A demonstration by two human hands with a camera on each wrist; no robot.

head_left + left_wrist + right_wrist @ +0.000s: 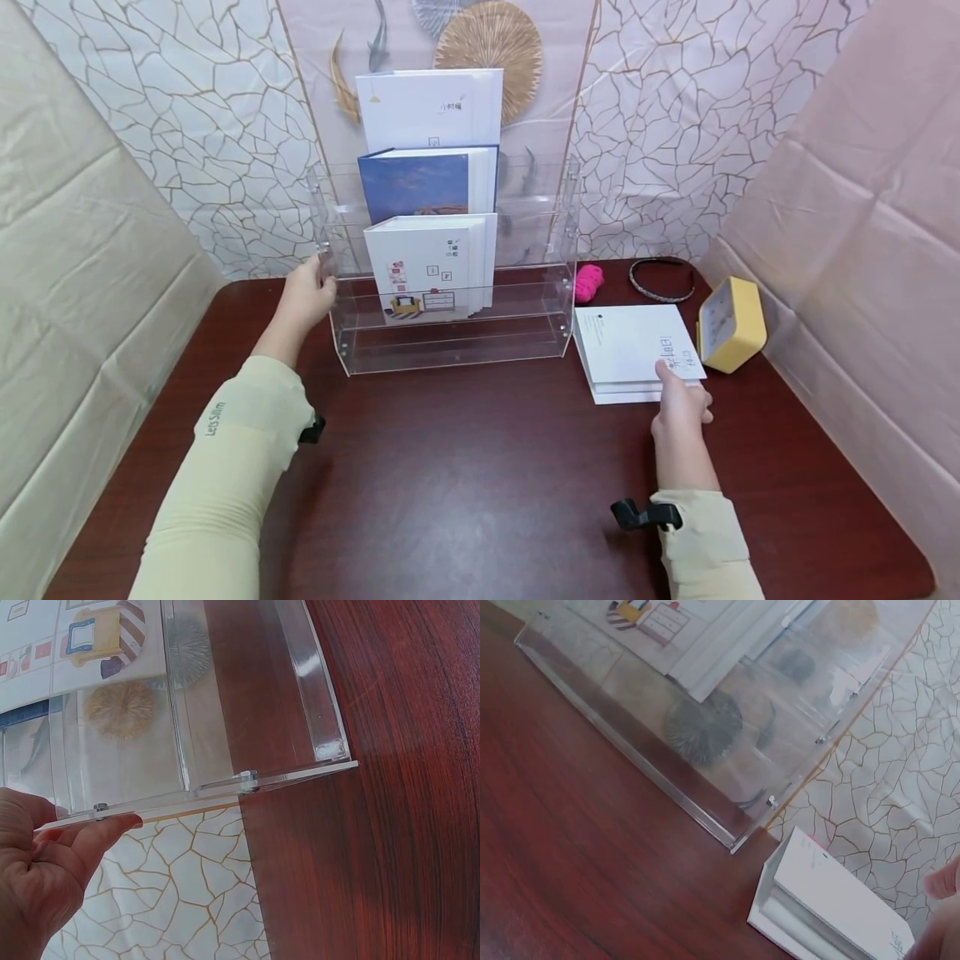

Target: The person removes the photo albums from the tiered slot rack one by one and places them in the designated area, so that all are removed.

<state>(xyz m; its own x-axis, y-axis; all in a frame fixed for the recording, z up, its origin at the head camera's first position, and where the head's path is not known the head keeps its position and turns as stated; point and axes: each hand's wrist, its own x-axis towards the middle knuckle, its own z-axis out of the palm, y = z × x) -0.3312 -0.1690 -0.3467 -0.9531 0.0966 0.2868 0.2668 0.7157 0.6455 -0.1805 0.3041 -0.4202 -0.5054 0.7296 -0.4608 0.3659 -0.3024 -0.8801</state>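
In the head view a clear acrylic rack (pixel 450 354) stands on the table with three books in its tiers: a white book (pixel 420 271) in front, a blue-covered book (pixel 416 183) behind it, and another white book (pixel 420 108) at the top. My left hand (pixel 303 292) grips the rack's left side panel, thumb and fingers on either side of its edge in the left wrist view. To the right of the rack lies a white book (pixel 630 342). My right hand (pixel 678 412) holds its near right corner, thumb over the cover; the fingertips beneath are hidden.
A yellow clock (pixel 738 325) stands to the right of the lying book. Behind that book are a bright pink bundle (pixel 588 282) and a dark headband (pixel 660 293). Patterned cloth (pixel 660 167) walls off the back and sides of the dark red table (pixel 465 483).
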